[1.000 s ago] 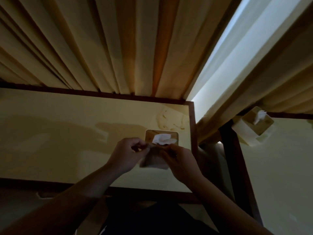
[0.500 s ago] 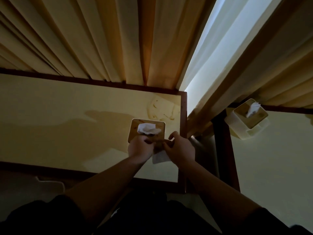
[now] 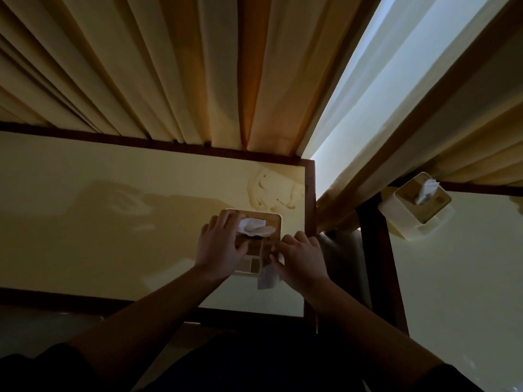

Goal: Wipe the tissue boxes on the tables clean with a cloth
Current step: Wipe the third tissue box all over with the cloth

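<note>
Looking straight down in pretty dim light, a tissue box (image 3: 254, 244) with a wooden lid is seen sitting on the pale yellow table (image 3: 113, 222), close to its right edge and a bit nearer the front than the back. A white tissue (image 3: 254, 227) is puffed up out of the slot in the lid. The left hand (image 3: 219, 248) is laid flat over the left part of the lid, fingers spread fairly wide and mostly straight, pressed down on the box rather than wrapped round it. The right hand (image 3: 301, 258) is placed at the box's front right corner with its fingers curled in, and a cloth (image 3: 266, 268) is pinched there against the box, with a loose pale end left hanging down past the front of the box onto the tabletop. Some smeary marks (image 3: 276, 190) can be made out on the table surface just behind the box, near the far right corner. A second tissue box (image 3: 416, 205), white with the same kind of wooden top and a tissue sticking up, is parked on a separate table (image 3: 467, 278) off to the right, up against the far edge and well apart from both hands. Long pleated curtains (image 3: 169, 66) are hung behind both tables, with a bright gap (image 3: 382, 80) left between them.
</note>
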The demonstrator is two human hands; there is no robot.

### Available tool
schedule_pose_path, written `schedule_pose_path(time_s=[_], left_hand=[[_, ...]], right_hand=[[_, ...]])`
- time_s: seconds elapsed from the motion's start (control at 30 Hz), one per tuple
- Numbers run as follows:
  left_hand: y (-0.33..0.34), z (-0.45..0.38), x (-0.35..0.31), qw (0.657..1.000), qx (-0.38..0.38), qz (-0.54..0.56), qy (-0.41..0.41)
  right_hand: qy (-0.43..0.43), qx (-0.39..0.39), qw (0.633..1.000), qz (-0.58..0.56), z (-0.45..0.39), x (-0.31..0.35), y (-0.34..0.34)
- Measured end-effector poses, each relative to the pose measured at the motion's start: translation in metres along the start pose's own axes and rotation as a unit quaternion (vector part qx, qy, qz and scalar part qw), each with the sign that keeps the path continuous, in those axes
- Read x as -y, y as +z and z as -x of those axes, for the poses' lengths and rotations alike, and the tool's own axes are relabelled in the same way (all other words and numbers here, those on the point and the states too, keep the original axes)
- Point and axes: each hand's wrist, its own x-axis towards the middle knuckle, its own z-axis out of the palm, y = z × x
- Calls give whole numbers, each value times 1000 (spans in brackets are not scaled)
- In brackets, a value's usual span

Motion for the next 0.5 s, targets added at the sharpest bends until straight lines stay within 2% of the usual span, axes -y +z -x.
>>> schedule_pose_path(time_s=[0.2,0.33,0.5], left_hand=[[5,-27,8,990,71,-46,111],[1,-47,-2,965,186,-149,110],[4,-65,-16,934,264,-220,96]], right_hand=[[-3,13,1000,2,-9,7,-3],[38,60,997,-34,-19,14,-13],[87,78,992,-52,-28,20,-20]])
